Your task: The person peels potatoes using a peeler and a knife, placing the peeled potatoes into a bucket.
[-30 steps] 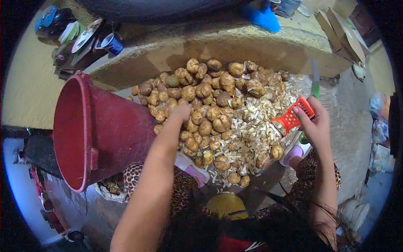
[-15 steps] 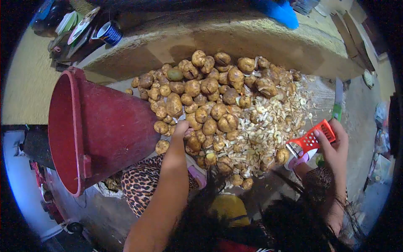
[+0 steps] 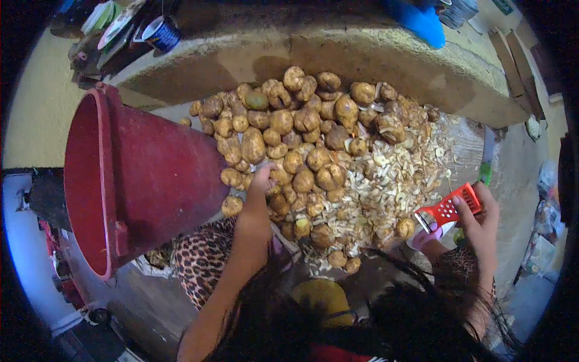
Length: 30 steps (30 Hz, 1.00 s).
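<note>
Right fingers: the right hand [image 3: 482,214] gripped a red peeler [image 3: 451,208], thumb on its holed face, its metal edge pointing toward the peelings.
Left fingers: the left hand [image 3: 260,180] reached down to the near-left part of the pile, at the potatoes; the fingertips were partly hidden, so whether they gripped one could not be told.
Potatoes: brown potatoes [image 3: 294,123] lay heaped on the floor [image 3: 512,187], mostly unpeeled, one greener than the rest toward the back.
Peelings: pale peelings [image 3: 392,175] spread over the right side of the heap, between the two hands.
Knife: a green-handled knife [image 3: 485,172] lay just beyond the right hand, blade pointing away.
Bucket: a big red bucket [image 3: 166,175] closed off the left side, its base beside the potatoes.
Feet and hair: a pink shoe [image 3: 435,236] showed below the peeler; leopard-print trousers [image 3: 202,265] and dark hair [image 3: 398,314] covered much of the near floor.
Wall: a low wall [image 3: 362,63] bounded the heap at the back.
Farther off: a blue cup [image 3: 161,34] and plates [image 3: 117,29] sat at upper left, a blue bag [image 3: 420,25] at upper right.
</note>
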Each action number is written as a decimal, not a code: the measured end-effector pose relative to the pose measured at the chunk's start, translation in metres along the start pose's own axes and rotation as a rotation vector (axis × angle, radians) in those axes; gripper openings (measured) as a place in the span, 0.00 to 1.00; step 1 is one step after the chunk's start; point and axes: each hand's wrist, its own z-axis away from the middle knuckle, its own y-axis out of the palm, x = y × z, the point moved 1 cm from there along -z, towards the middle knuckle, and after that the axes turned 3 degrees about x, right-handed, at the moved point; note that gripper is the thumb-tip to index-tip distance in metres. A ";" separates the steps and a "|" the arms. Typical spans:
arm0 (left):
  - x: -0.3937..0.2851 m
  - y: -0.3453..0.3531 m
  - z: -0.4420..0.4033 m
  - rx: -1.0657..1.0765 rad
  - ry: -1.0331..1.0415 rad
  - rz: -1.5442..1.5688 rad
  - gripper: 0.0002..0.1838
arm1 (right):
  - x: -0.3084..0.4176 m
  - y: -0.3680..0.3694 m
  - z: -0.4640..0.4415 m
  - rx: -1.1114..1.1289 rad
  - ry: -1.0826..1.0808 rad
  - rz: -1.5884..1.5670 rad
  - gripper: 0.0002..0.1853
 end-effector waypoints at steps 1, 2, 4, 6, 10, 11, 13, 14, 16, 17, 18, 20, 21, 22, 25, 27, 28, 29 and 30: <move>0.004 0.004 0.011 -0.015 -0.016 -0.010 0.17 | 0.003 -0.002 0.000 0.047 0.019 -0.003 0.12; 0.013 0.002 0.006 0.034 0.017 -0.092 0.19 | 0.005 -0.002 -0.001 0.057 0.004 0.008 0.12; 0.014 -0.008 -0.002 0.134 0.111 -0.262 0.24 | 0.004 0.000 -0.006 0.059 -0.039 0.022 0.12; 0.022 -0.013 -0.041 0.104 0.365 -0.390 0.30 | 0.000 -0.002 -0.010 0.047 -0.055 0.050 0.12; 0.048 -0.020 -0.124 -0.022 0.461 -0.541 0.48 | -0.002 0.001 -0.011 0.051 -0.043 0.042 0.13; 0.051 -0.021 -0.134 -0.033 0.418 -0.536 0.40 | -0.002 0.002 -0.011 0.053 -0.042 0.047 0.13; 0.039 -0.015 -0.116 -0.068 0.502 -0.520 0.35 | 0.000 0.004 -0.012 0.086 -0.049 0.033 0.12; 0.038 -0.009 -0.096 -0.087 0.620 -0.509 0.38 | 0.001 0.003 -0.013 0.100 -0.054 0.027 0.12; 0.031 0.006 -0.040 0.002 0.730 -0.379 0.37 | 0.010 -0.001 -0.015 0.106 -0.088 0.097 0.12; 0.027 0.010 -0.014 0.108 0.719 -0.265 0.34 | 0.013 -0.003 -0.014 0.108 -0.102 0.126 0.13; 0.019 0.017 0.013 0.216 0.715 -0.151 0.30 | 0.015 -0.005 -0.015 0.106 -0.108 0.101 0.13; -0.001 0.037 0.083 0.249 0.587 0.018 0.30 | 0.014 -0.009 -0.016 0.091 -0.128 0.049 0.13; -0.006 0.038 0.085 0.354 0.580 0.135 0.30 | 0.010 -0.010 -0.019 0.084 -0.130 -0.022 0.12; -0.011 0.040 0.090 0.460 0.565 0.251 0.30 | 0.004 -0.009 -0.022 0.081 -0.129 -0.091 0.11; -0.046 0.065 0.167 0.781 0.728 0.366 0.31 | 0.003 -0.009 -0.029 0.135 -0.050 -0.352 0.09; -0.059 0.070 0.201 0.905 0.768 0.434 0.34 | 0.004 -0.008 -0.032 0.146 -0.015 -0.516 0.07; -0.065 0.076 0.222 1.004 0.804 0.473 0.33 | 0.009 -0.009 -0.032 0.178 -0.001 -0.592 0.08; -0.068 0.083 0.243 1.103 0.833 0.511 0.33 | 0.014 -0.010 -0.029 0.214 0.015 -0.667 0.08; -0.071 0.089 0.266 1.204 0.859 0.546 0.32 | 0.017 -0.010 -0.027 0.252 0.029 -0.741 0.08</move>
